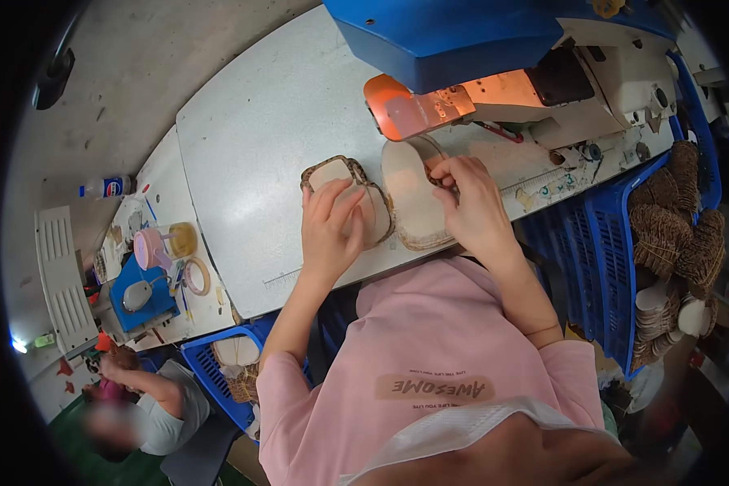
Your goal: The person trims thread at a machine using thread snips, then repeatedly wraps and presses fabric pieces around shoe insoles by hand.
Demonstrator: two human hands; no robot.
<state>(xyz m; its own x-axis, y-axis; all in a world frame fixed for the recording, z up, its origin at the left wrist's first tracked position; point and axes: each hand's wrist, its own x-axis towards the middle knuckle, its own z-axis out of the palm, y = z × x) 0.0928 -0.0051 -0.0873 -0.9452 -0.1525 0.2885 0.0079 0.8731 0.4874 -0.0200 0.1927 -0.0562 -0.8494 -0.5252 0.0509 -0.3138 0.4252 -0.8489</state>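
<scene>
On the white table [227, 162], my left hand [330, 231] rests with its fingers apart on a pale sole-shaped piece [375, 215] edged in brown. Beside it, to the right, lies a larger pale sole-shaped piece [405, 182]. My right hand [471, 206] is over that piece's right side, thumb and fingers pinched together at a thin dark strip near its edge. What exactly sits between those fingertips is too small to make out. An orange-lit machine guard [401, 109] is just above the larger piece.
A blue machine housing [454, 40] overhangs the back, with a dark phone [560, 77] beside it. Blue baskets [607, 259] with brown woven pieces [664, 235] stand right. Another basket [211, 368] is below left, near a seated person [174, 405]. A pink cup [148, 247] stands left.
</scene>
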